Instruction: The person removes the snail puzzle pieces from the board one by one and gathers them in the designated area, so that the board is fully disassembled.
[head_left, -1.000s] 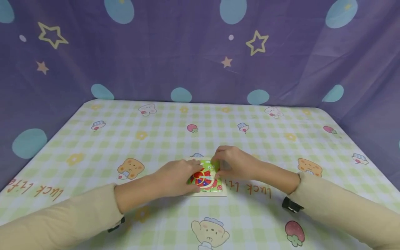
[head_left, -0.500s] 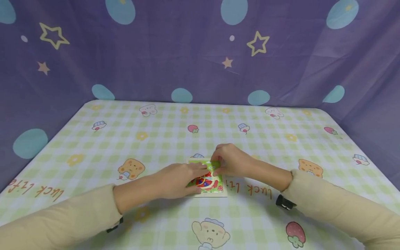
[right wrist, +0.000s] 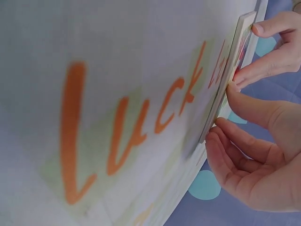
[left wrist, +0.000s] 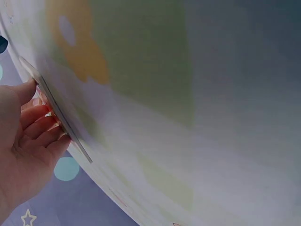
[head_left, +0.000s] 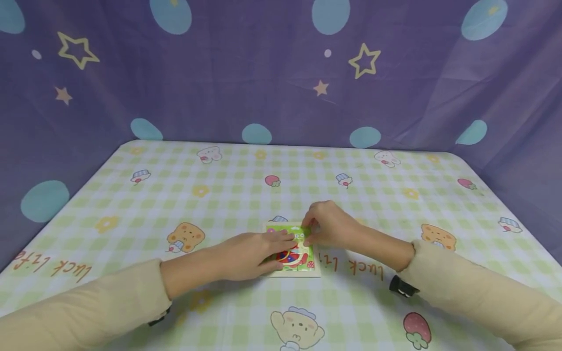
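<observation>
A thin, square, pale-rimmed board (head_left: pixel 298 274) with a glossy green-and-red cartoon picture lies on the green-and-white checked surface (head_left: pixel 232 195). The left hand (head_left: pixel 251 254), fingers extended, rests across the board's left part; the right hand (head_left: pixel 332 225) curls at its far right corner, whether pinching anything I cannot tell. The uncovered picture looks complete; anything left undone would be under the hands.
</observation>
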Motion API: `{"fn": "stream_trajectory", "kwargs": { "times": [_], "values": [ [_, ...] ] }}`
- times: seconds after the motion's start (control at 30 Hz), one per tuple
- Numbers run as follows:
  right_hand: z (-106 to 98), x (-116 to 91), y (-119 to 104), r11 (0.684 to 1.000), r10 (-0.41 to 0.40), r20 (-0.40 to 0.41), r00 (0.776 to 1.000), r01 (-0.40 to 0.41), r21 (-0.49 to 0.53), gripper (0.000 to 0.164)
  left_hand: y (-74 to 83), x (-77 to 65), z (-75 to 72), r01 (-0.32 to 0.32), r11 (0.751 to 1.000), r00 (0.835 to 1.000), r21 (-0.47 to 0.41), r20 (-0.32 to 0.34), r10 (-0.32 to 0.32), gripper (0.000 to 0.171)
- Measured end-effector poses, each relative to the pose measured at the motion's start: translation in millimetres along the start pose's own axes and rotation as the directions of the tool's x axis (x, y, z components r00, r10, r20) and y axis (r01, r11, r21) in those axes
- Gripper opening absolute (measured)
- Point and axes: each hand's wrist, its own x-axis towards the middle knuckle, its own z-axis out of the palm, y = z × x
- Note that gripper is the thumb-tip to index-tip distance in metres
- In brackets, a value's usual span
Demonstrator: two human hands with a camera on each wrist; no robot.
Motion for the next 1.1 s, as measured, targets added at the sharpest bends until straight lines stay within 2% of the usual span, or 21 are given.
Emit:
{"fn": "stream_trajectory", "kwargs": {
  "times": [0.6,1.1],
  "values": [
    [1,0,-1,0.999,0.024,-0.039,0.999,-0.023,0.046,0.024,0.9,0.9,1.0,0.008,1.000,1.000,0.007,0.015,-0.009,0.053],
    [-6,19,-2,0.991,0.114,0.052,0.992,-0.117,0.060,0.026,1.3,2.8,-1.7,-0.009,0.999,0.999,0.031,0.034,0.008,0.052]
  ]
}}
